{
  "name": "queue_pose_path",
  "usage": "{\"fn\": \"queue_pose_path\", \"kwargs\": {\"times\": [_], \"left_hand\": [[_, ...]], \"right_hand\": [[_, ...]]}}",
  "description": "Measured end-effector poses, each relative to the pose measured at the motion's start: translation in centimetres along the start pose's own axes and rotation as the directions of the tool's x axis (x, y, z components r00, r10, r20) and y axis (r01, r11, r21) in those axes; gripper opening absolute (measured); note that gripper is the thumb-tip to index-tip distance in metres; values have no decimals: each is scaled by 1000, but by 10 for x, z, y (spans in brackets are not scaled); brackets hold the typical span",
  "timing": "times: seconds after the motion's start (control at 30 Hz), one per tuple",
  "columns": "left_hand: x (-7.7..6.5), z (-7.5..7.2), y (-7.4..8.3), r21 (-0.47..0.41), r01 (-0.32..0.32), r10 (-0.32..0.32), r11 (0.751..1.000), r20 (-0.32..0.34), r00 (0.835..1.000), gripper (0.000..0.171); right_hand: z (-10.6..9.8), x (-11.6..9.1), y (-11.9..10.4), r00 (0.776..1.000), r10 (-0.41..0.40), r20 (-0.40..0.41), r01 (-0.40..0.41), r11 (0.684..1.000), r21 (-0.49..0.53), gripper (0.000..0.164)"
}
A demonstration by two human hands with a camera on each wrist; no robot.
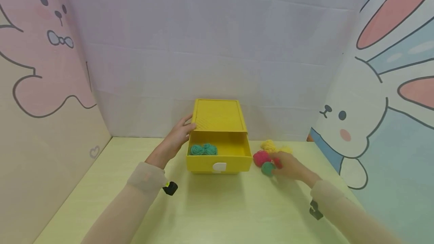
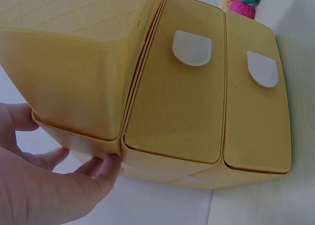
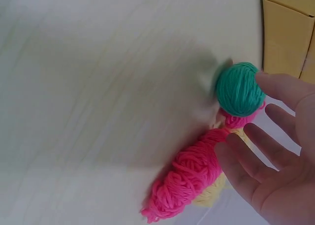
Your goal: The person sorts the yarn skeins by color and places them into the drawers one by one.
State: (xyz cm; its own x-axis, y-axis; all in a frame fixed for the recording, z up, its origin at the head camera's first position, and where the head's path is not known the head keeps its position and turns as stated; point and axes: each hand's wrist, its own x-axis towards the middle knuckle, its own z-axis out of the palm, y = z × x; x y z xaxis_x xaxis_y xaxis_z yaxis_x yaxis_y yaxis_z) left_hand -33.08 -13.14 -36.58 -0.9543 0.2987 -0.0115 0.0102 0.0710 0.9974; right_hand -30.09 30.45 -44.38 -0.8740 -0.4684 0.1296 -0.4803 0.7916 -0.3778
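As our left hand (image 1: pixel 173 137) rests loosely against the yellow drawer box (image 1: pixel 219 114), we hold our right hand (image 1: pixel 288 165), fingers spread, at the green yarn ball (image 1: pixel 268 169) on the table (image 1: pixel 217 208) beside pink yarn (image 1: pixel 261 158).

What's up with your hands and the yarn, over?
Left hand holding yellow drawer unit. Right hand at green yarn ball. Green yarn skein in open top drawer. Pink yarn skein alongside, maybe in the way.
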Motion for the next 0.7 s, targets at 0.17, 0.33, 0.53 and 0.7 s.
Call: {"fn": "queue_pose_path", "kwargs": {"times": [0.17,0.33,0.53,0.7], "left_hand": [[0,0,0,0,6,-6,1000,-3,1000,69],[-1,0,1,1,5,-5,1000,-4,1000,69],[-2,0,1,-5,3,-3,1000,-5,1000,68],[-4,0,1,-6,4,-4,1000,-2,1000,69]], "right_hand": [[10,0,1,1000,10,4,-10,1000,4,38],[17,0,0,1000,18,-7,-18,1000,-6,38],[20,1,-3,999,37,-13,-37,999,-23,42],[23,3,-1,999,49,-6,-50,998,-24,42]]}}
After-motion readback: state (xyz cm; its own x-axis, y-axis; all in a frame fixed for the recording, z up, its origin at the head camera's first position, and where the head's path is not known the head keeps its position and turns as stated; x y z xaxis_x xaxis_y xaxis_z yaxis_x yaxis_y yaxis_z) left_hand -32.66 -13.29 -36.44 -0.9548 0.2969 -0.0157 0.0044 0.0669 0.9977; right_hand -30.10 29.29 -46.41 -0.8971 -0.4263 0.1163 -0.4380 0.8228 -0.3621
